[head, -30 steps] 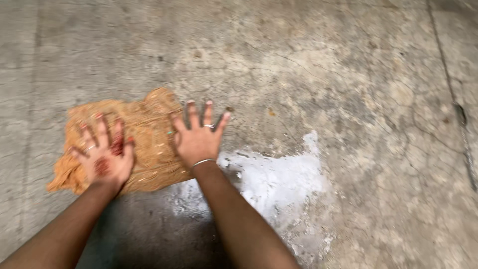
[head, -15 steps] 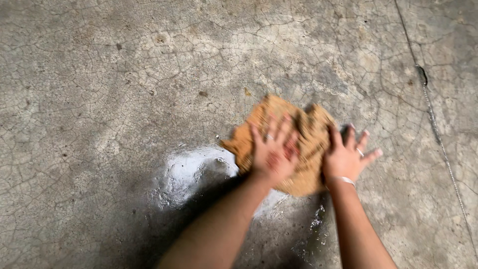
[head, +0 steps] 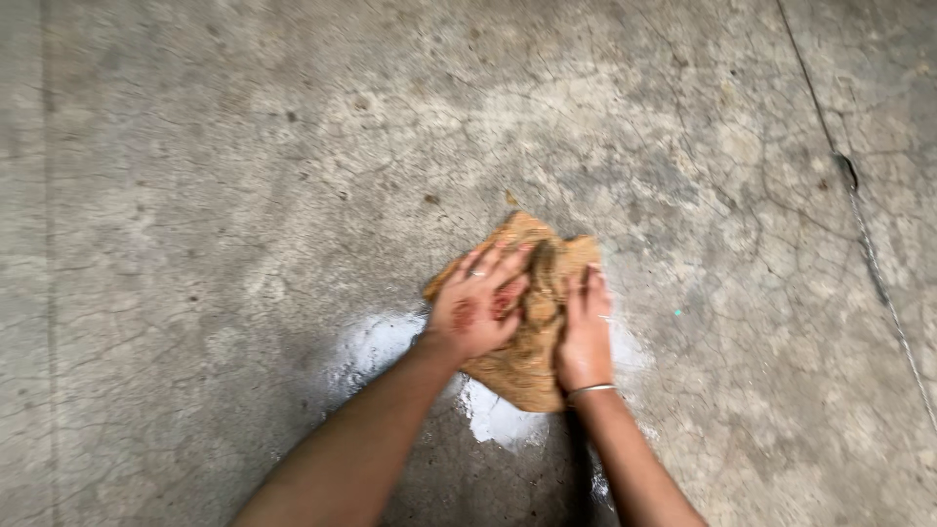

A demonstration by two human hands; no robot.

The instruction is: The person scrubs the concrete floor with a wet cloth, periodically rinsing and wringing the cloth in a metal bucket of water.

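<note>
Pressing bunched tan cloth (head: 532, 337) on wet floor (head: 244, 195): left hand (head: 475, 310), right hand (head: 584, 332), fingers together; cloth's long axis runs near-to-far.

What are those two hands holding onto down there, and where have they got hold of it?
A bunched orange-brown cloth on the wet concrete floor. The left hand presses on its left half, the right hand on its right edge; a closed grasp cannot be told.

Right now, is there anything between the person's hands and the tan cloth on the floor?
Nothing visible. The left hand and the right hand both lie directly on the bunched tan cloth, which rests on the concrete floor over a wet patch.
</note>
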